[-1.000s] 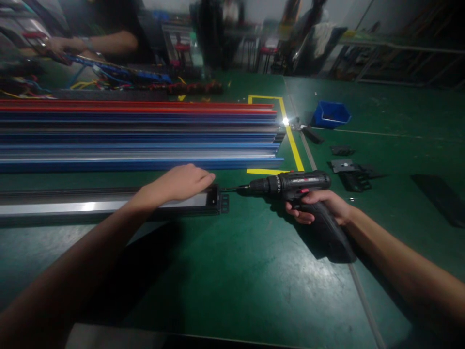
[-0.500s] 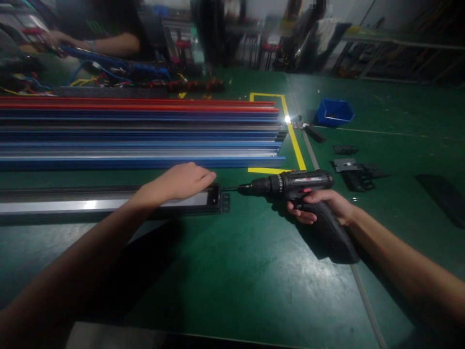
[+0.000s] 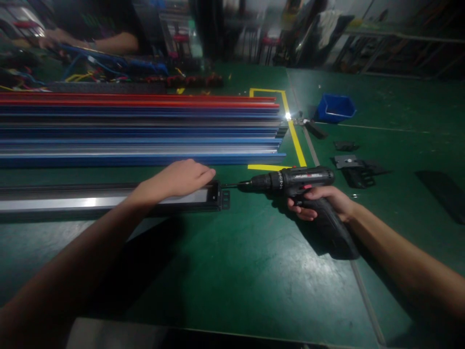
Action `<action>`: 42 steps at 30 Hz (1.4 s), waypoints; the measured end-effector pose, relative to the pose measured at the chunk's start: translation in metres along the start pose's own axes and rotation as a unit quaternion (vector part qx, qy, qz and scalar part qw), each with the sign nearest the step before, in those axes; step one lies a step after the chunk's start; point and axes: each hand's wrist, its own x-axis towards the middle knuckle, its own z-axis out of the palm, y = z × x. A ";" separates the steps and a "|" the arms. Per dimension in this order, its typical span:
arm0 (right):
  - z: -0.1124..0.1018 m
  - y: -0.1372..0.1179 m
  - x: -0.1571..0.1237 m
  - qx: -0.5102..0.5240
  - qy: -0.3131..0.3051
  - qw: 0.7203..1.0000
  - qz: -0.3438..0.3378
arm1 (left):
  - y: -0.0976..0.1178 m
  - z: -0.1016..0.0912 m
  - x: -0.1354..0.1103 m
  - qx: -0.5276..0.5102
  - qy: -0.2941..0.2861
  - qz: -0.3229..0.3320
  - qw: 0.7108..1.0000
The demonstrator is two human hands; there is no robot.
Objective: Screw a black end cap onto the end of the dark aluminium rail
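My left hand lies palm down on the right end of a long black and silver rail, fingers curled over its top near the black end bracket. My right hand grips the handle of a black cordless drill. The drill points left and its bit tip meets the rail's end at the bracket. Both rest on a green mat.
A stack of long blue, red and grey rails lies behind my left hand. A blue bin, black brackets and yellow tape sit to the right. Another person's arms work over wires at the far left.
The drill and my right hand have stayed pressed at the rail's end; the view has shifted slightly. My left hand holds its place.
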 end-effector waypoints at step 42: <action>-0.006 -0.001 0.002 0.059 -0.036 0.998 0.006 | -0.010 0.007 0.005 0.010 -0.007 -0.001 1.000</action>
